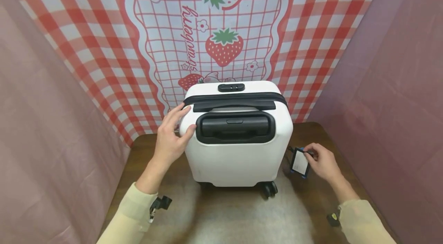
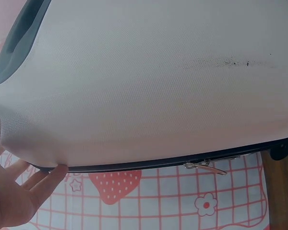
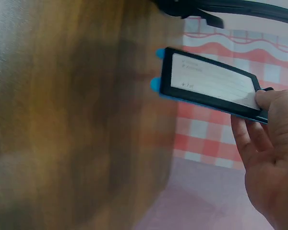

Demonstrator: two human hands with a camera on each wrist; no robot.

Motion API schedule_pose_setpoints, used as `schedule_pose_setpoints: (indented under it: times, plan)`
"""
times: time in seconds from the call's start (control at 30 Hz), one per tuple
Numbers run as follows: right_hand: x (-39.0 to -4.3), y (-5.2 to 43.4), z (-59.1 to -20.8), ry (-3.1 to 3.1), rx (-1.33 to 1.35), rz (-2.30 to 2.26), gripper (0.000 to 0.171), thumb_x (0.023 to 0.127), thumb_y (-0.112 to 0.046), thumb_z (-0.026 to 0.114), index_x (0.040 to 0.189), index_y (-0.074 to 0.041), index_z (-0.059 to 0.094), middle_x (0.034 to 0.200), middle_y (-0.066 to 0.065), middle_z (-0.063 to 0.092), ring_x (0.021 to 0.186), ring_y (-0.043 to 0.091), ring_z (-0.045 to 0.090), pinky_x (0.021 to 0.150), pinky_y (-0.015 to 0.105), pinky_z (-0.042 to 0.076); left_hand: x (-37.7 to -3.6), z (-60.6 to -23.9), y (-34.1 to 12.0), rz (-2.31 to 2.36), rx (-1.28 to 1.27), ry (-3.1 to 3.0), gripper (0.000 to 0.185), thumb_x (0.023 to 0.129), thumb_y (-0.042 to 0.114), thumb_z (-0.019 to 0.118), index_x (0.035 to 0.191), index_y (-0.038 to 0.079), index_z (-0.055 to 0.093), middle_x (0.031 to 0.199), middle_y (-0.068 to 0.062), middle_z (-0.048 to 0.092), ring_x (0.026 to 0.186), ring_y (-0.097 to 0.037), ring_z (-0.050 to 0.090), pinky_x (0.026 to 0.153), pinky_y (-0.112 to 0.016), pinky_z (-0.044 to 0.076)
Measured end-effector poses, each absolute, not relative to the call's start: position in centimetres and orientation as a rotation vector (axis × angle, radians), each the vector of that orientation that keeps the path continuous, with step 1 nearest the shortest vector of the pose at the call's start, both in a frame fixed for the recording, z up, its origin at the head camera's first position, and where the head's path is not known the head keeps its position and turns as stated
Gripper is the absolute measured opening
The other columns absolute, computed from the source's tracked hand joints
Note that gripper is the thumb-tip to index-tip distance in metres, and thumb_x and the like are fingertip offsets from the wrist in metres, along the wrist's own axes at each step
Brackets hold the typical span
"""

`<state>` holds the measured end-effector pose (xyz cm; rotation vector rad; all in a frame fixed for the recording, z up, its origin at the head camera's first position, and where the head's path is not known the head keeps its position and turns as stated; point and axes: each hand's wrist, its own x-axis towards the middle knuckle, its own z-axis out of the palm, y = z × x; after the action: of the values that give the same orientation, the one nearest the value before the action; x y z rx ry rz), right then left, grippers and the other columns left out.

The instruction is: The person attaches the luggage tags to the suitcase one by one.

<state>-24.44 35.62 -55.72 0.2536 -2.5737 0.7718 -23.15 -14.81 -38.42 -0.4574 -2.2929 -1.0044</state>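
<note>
A white hard-shell suitcase [image 1: 235,165] stands upright on the wooden table, its black telescopic handle [image 1: 235,124] pushed down in its recess. My left hand [image 1: 169,138] rests on the suitcase's upper left corner, fingers spread and fairly straight; in the left wrist view its fingertips [image 2: 60,171] touch near the dark zipper seam [image 2: 134,167]. To the right of the suitcase, my right hand [image 1: 323,161] pinches a luggage tag [image 3: 211,81] by one end, between thumb and fingers. The tag has a black frame, a white card with faint writing, and blue bits along its edge.
A black combination lock [image 1: 231,87] and a black carry handle [image 1: 234,106] are on the suitcase's top. Caster wheels [image 1: 269,189] sit under it on the wooden table [image 1: 238,221]. Behind hangs a strawberry-print cloth [image 1: 225,47], with pink curtains [image 1: 384,94] at both sides.
</note>
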Motion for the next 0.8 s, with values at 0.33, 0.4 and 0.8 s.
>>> schedule_pose_setpoints:
  times: [0.33,0.4,0.8]
  plan:
    - [-24.4,35.1,-51.6,-2.445,0.282,0.721,0.017,0.088,-0.004,0.070,0.101,-0.012,0.064,0.080,0.005,0.069,0.053,-0.003,0.037,0.048,0.017,0.030,-23.2,-38.5,-14.8,-1.006,-0.466,-2.281,0.056,0.089,0.035,0.073,0.141,0.024,0.056,0.151,-0.007,0.051,0.136,-0.030,0.053,0.096,-0.051,0.057]
    - [-24.3,34.8,-50.6,-2.443,0.278,0.723,0.018,0.088,-0.004,0.071,0.102,-0.012,0.064,0.084,0.007,0.072,0.056,-0.008,0.041,0.050,0.011,0.033,-23.3,-38.6,-14.8,-1.004,-0.467,-2.280,0.056,0.089,0.035,0.073,0.141,0.024,0.056,0.151,-0.007,0.051,0.136,-0.030,0.053,0.096,-0.051,0.057]
    - [-23.3,33.6,-44.5,-2.375,0.343,0.633,0.029,0.081,0.000,0.073,0.107,-0.012,0.068,0.087,0.009,0.074,0.056,-0.005,0.048,0.052,0.010,0.036,-23.2,-38.6,-14.8,-1.006,-0.469,-2.273,0.056,0.089,0.036,0.072,0.141,0.024,0.056,0.151,-0.007,0.052,0.137,-0.030,0.053,0.102,-0.052,0.054]
